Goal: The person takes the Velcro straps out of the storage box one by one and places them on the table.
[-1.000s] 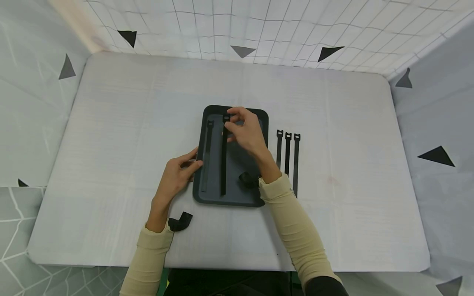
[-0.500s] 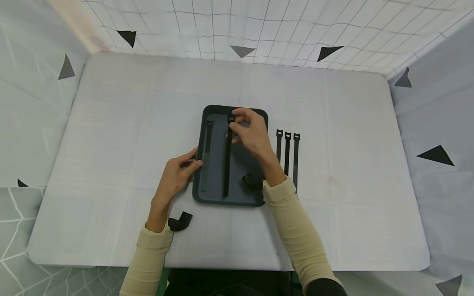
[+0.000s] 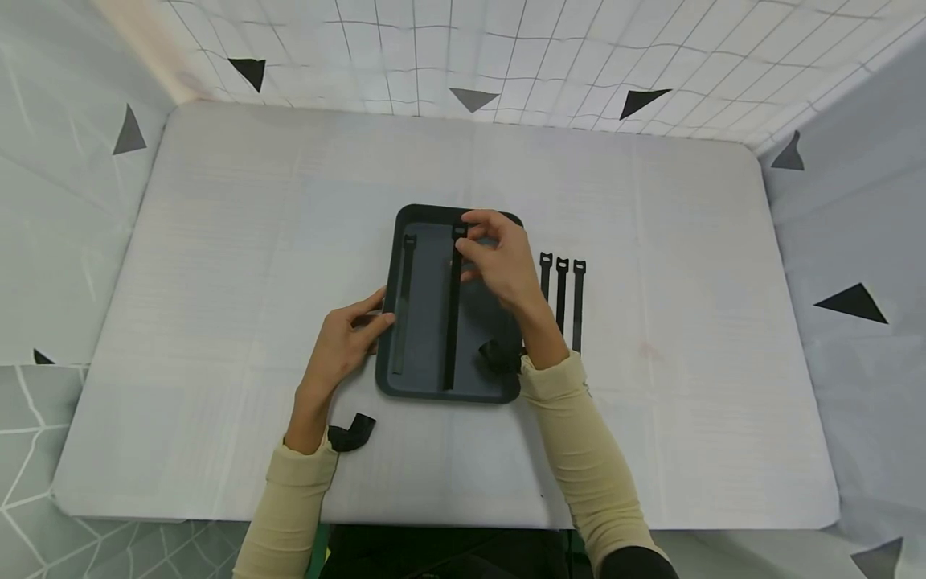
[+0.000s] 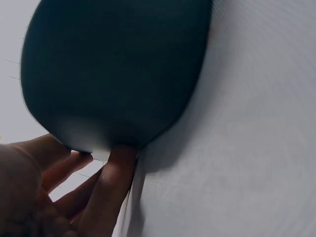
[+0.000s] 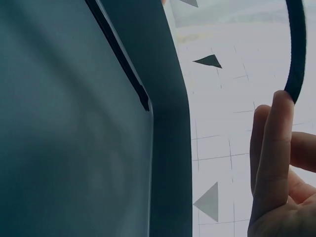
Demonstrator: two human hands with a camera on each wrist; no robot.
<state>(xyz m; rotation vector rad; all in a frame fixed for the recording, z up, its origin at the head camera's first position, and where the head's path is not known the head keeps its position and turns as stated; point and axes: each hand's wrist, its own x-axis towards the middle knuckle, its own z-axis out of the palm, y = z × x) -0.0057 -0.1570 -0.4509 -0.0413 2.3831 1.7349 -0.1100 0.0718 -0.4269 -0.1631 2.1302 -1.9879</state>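
Room beyond tray [image 3: 427, 322] — three straps [image 3: 561, 297] at right

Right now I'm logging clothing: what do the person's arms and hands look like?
The left sleeve and right sleeve are pale yellow; dark fabric meets the right one below. A black bent piece sits beside the left, a dark piece beside the right. The left hand and right hand wear no gloves.

A long black strap [image 3: 452, 314], its slotted head toward the top of the frame, is held by a right hand [image 3: 505, 261] over a dark, round-cornered tray [image 3: 427, 395] at center, gripped at its left rim by a left hand [image 3: 347, 343].
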